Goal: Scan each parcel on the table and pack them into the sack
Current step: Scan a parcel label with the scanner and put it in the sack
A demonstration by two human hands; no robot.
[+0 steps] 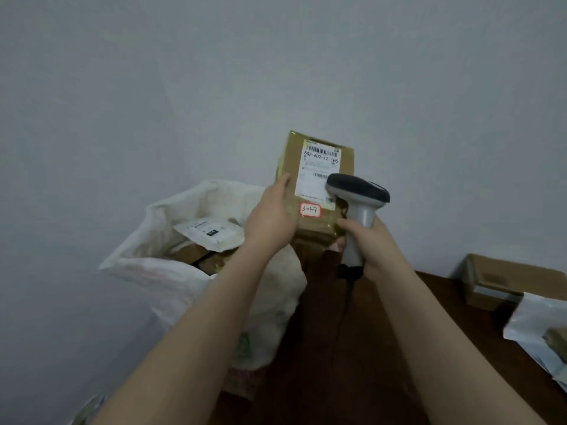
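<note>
My left hand (271, 214) grips a brown cardboard parcel (290, 167) by its left side and holds it up before the wall. The parcel bears a white shipping label with barcodes and a small red-edged sticker reading 3-1-7. My right hand (366, 240) grips the grey handle of a barcode scanner (357, 191). The scanner's dark head covers the label's lower right corner. To the left, below the parcel, stands an open white sack (153, 268), with a white mailer and brown boxes inside it.
A dark wooden table (383, 348) lies below my arms, and the scanner's black cable hangs down over it. At the right edge sit a brown cardboard box (494, 283) and a white plastic mailer (537, 320). A plain grey wall fills the background.
</note>
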